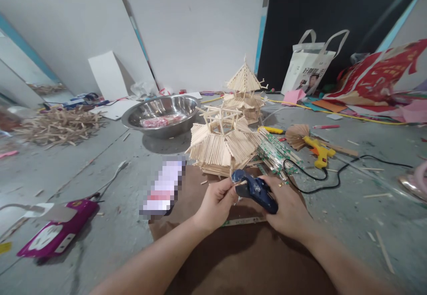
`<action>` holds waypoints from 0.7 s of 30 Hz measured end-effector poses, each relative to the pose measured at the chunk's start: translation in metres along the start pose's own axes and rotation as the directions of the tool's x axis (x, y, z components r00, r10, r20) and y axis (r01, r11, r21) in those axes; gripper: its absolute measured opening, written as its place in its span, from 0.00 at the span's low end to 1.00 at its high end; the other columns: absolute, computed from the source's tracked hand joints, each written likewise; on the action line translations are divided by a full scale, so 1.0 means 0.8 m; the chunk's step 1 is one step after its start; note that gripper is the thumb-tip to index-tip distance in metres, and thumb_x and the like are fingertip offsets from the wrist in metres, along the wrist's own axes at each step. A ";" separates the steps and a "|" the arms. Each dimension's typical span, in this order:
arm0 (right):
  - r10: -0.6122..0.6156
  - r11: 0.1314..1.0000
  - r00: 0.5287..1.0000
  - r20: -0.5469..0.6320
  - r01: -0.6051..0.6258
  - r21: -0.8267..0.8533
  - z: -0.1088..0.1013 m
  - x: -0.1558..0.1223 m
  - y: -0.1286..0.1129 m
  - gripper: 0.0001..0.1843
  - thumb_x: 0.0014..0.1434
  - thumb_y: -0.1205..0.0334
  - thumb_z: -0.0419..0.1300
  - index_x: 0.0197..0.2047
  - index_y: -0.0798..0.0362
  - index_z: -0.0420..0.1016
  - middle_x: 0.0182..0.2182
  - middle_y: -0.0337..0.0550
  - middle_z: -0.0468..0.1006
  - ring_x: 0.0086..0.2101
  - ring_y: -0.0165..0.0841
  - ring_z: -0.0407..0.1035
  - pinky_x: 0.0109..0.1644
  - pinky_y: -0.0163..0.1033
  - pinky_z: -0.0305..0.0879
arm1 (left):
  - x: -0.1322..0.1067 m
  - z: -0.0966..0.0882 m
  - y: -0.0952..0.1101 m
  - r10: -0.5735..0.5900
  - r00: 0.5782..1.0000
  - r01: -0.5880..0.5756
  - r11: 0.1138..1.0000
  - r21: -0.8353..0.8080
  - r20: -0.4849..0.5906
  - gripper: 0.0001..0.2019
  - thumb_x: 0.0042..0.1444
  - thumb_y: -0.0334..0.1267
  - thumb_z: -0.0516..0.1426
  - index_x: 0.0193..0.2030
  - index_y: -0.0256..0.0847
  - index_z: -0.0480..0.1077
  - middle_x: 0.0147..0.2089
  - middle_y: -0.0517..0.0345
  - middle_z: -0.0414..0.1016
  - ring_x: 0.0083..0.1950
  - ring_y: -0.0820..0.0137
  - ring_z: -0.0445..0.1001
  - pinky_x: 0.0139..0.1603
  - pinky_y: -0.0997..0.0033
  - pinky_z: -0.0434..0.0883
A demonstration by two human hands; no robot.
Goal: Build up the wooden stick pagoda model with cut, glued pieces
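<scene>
My right hand (289, 204) is wrapped around a dark blue hand cutter (255, 191), its jaws pointing left. The fingertips of my left hand (213, 206) are pinched at those jaws on a small wooden stick (242, 183), mostly hidden by the fingers and the tool. Just beyond both hands stands a stick-built pavilion model (220, 148) with a sloping roof and an open frame on top. A taller stick pagoda (245, 94) with a pointed roof is behind it. Under my hands lies a brown sheet (213, 259) with a paper strip (247, 220) across it.
A blurred-out phone (163, 188) lies left of my hands, near a purple power strip (63, 228). Behind are a steel basin (163, 117) and a stick pile (63, 123). Wrapped sticks (276, 150) and a corded yellow glue gun (319, 151) lie to the right.
</scene>
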State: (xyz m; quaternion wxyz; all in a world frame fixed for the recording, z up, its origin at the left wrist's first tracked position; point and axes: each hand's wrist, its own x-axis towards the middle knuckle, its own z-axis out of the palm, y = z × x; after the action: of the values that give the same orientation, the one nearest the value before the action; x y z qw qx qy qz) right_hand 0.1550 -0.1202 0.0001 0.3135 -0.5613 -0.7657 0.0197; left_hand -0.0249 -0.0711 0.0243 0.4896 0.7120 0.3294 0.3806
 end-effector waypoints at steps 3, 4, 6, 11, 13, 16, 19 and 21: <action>-0.007 1.000 0.999 0.042 0.008 -0.022 0.000 0.000 0.000 0.28 0.42 0.69 0.52 0.50 0.57 0.56 0.43 0.54 0.70 0.42 0.42 0.65 0.44 0.47 0.63 | 0.000 0.001 0.000 0.022 0.999 -0.021 0.999 -0.025 0.039 0.14 0.55 0.40 0.48 0.22 0.35 0.63 0.21 0.63 0.58 0.25 0.78 0.56 0.26 0.79 0.59; -0.007 1.000 0.998 0.057 0.009 -0.025 0.000 0.000 0.000 0.28 0.42 0.69 0.52 0.49 0.57 0.56 0.43 0.54 0.70 0.41 0.42 0.66 0.43 0.46 0.63 | 0.000 0.001 0.001 0.027 0.998 -0.026 0.999 -0.028 0.048 0.14 0.55 0.40 0.48 0.23 0.35 0.64 0.22 0.62 0.59 0.26 0.78 0.57 0.28 0.79 0.60; 0.000 1.000 0.997 0.079 0.001 -0.025 -0.001 0.000 0.000 0.27 0.42 0.69 0.52 0.49 0.58 0.56 0.42 0.54 0.70 0.41 0.42 0.66 0.42 0.46 0.63 | 0.000 0.001 0.002 0.027 0.998 -0.025 0.999 -0.032 0.054 0.14 0.55 0.40 0.48 0.23 0.34 0.64 0.23 0.61 0.61 0.26 0.77 0.58 0.28 0.78 0.60; 0.035 0.999 0.994 0.102 -0.034 -0.011 0.001 0.000 0.001 0.27 0.43 0.70 0.51 0.50 0.58 0.56 0.43 0.55 0.70 0.42 0.41 0.65 0.43 0.46 0.63 | 0.000 0.001 0.003 -0.007 0.998 0.009 1.000 -0.026 0.065 0.15 0.54 0.40 0.48 0.20 0.35 0.61 0.21 0.63 0.59 0.24 0.79 0.56 0.26 0.80 0.59; 0.055 0.998 0.994 0.096 -0.053 -0.019 0.002 0.000 0.002 0.28 0.43 0.71 0.51 0.51 0.57 0.56 0.44 0.54 0.69 0.44 0.41 0.64 0.45 0.47 0.61 | 0.000 0.001 0.005 -0.005 0.997 0.005 1.000 0.012 0.073 0.15 0.54 0.39 0.48 0.19 0.36 0.60 0.20 0.64 0.57 0.23 0.79 0.55 0.25 0.80 0.58; 0.070 0.997 0.993 0.096 -0.068 -0.024 0.003 0.000 0.003 0.30 0.42 0.73 0.51 0.52 0.56 0.56 0.45 0.54 0.68 0.45 0.41 0.63 0.47 0.47 0.60 | 0.001 0.001 0.010 0.003 0.997 -0.009 0.996 0.084 0.079 0.15 0.54 0.38 0.48 0.19 0.36 0.59 0.18 0.65 0.55 0.22 0.80 0.54 0.23 0.80 0.56; 0.069 0.998 0.992 0.106 -0.069 -0.011 0.004 0.000 0.003 0.30 0.41 0.73 0.50 0.51 0.58 0.56 0.45 0.55 0.69 0.45 0.41 0.63 0.47 0.47 0.61 | 0.001 0.000 0.012 0.009 0.996 -0.020 0.992 0.125 0.087 0.15 0.55 0.38 0.47 0.19 0.36 0.59 0.18 0.65 0.56 0.22 0.79 0.55 0.23 0.80 0.55; 0.066 0.998 0.992 0.105 -0.066 0.000 0.006 -0.001 0.003 0.30 0.41 0.74 0.49 0.51 0.58 0.57 0.45 0.54 0.69 0.45 0.41 0.64 0.47 0.47 0.61 | 0.001 -0.001 0.010 0.008 0.995 -0.021 0.991 0.130 0.098 0.15 0.55 0.39 0.46 0.19 0.36 0.58 0.18 0.65 0.56 0.22 0.79 0.55 0.23 0.80 0.54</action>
State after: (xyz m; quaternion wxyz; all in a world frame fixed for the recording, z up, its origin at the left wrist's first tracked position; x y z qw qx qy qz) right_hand 0.1544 -0.1183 -0.0048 0.2729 -0.5840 -0.7621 0.0609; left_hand -0.0242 -0.0727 0.0325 0.4545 0.7625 0.3244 0.3267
